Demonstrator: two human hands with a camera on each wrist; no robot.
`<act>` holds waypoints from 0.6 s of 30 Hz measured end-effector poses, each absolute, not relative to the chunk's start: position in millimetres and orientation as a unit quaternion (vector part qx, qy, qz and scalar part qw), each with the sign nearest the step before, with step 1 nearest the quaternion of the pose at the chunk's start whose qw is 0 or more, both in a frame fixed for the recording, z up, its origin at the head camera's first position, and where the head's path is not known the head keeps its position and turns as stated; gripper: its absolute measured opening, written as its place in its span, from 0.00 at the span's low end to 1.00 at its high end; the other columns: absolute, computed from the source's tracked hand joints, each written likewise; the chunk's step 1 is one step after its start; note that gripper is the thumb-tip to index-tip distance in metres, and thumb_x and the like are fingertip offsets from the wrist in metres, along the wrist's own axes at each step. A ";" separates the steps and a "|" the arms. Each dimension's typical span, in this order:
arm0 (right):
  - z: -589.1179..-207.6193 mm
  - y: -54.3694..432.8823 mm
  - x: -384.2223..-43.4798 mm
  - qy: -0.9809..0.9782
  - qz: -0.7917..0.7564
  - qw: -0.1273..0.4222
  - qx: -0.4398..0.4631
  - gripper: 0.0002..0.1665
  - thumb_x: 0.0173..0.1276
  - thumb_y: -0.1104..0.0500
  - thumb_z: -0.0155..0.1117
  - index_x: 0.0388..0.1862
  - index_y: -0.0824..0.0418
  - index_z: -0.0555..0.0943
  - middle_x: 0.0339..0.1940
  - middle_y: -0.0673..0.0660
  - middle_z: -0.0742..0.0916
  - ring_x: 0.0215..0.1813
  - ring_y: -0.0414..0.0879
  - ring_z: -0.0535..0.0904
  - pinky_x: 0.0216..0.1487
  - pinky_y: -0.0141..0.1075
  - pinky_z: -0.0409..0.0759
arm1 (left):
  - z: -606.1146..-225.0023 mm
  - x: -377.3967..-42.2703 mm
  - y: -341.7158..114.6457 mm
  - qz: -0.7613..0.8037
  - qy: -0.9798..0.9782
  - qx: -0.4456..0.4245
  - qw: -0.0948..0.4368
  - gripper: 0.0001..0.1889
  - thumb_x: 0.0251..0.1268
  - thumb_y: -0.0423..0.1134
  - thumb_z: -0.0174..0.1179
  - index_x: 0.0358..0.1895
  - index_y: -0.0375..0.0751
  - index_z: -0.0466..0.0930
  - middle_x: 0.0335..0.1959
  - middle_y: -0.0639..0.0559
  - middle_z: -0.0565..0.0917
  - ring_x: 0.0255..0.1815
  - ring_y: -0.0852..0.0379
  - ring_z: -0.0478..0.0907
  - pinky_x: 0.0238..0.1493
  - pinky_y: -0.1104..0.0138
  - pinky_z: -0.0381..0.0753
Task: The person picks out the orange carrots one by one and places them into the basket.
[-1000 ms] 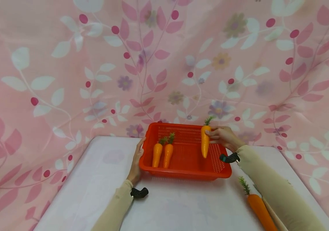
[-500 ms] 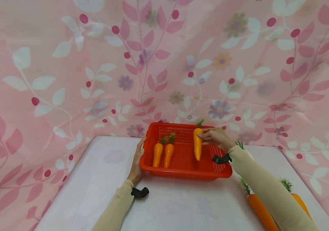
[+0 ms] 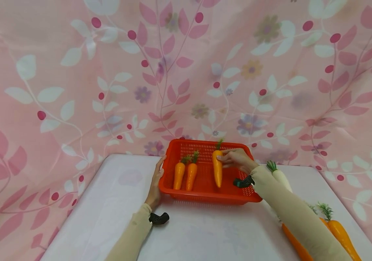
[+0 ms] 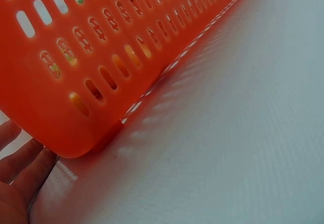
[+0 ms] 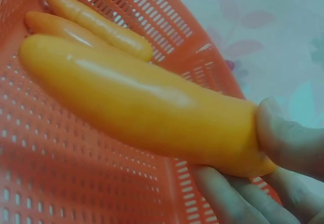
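Grip (image 3: pixel 238 158) on carrot (image 3: pixel 217 170), basket (image 3: pixel 210 196) pair (image 3: pixel 191 177) perhaps touching

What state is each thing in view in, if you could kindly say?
Red basket, upright on the table
Two carrots in the basket, lying side by side
Held carrot, leafy end up, over the basket
Right hand, pinching the held carrot
Left hand, touching the basket's left end
White radish, lying on the table, partly hidden
Carrots at right, on the table, partly hidden
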State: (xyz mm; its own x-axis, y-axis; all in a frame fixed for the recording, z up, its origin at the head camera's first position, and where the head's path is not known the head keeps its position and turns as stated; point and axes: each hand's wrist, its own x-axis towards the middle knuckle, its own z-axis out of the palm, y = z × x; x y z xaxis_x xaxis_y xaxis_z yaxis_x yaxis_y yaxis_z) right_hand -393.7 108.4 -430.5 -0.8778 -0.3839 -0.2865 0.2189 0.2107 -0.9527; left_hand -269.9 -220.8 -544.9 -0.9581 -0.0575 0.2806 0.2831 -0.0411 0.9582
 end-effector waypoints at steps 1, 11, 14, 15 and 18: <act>-431.4 107.3 -393.4 0.742 -0.622 0.243 -0.058 0.38 0.75 0.61 0.70 0.78 0.73 0.69 0.46 0.53 0.92 0.44 0.44 0.92 0.66 0.56 0.81 | -544.7 -269.9 -220.7 -0.716 -0.683 -0.082 0.118 0.29 0.85 0.53 0.34 0.85 0.69 0.53 0.86 0.64 0.54 0.87 0.47 0.54 0.83 0.38 0.56; -444.1 88.4 -395.6 0.751 -0.614 0.240 -0.043 0.35 0.73 0.60 0.72 0.74 0.73 0.74 0.62 0.66 0.88 0.47 0.46 0.92 0.67 0.54 0.82 | -545.4 -270.4 -220.7 -0.720 -0.679 -0.083 0.118 0.29 0.85 0.53 0.34 0.85 0.68 0.53 0.86 0.63 0.55 0.87 0.46 0.55 0.83 0.37 0.57; -448.4 82.5 -395.8 0.756 -0.605 0.246 -0.036 0.33 0.72 0.61 0.72 0.72 0.74 0.76 0.65 0.68 0.86 0.47 0.47 0.92 0.68 0.56 0.81 | -545.6 -270.4 -220.7 -0.720 -0.678 -0.083 0.118 0.29 0.85 0.53 0.34 0.85 0.67 0.54 0.86 0.62 0.55 0.87 0.46 0.55 0.83 0.38 0.57; -449.4 80.7 -395.8 0.759 -0.601 0.248 -0.035 0.33 0.72 0.61 0.73 0.71 0.74 0.77 0.65 0.68 0.86 0.47 0.47 0.92 0.68 0.56 0.82 | -545.5 -270.4 -220.7 -0.721 -0.678 -0.084 0.118 0.29 0.85 0.53 0.34 0.85 0.67 0.54 0.86 0.62 0.55 0.87 0.46 0.55 0.83 0.38 0.57; -450.4 75.2 -395.8 0.768 -0.589 0.249 -0.040 0.32 0.72 0.61 0.73 0.70 0.75 0.77 0.66 0.69 0.85 0.49 0.50 0.92 0.66 0.55 0.84 | -544.2 -270.9 -220.7 -0.721 -0.676 -0.087 0.122 0.29 0.85 0.53 0.35 0.85 0.66 0.54 0.86 0.62 0.56 0.87 0.46 0.55 0.83 0.38 0.57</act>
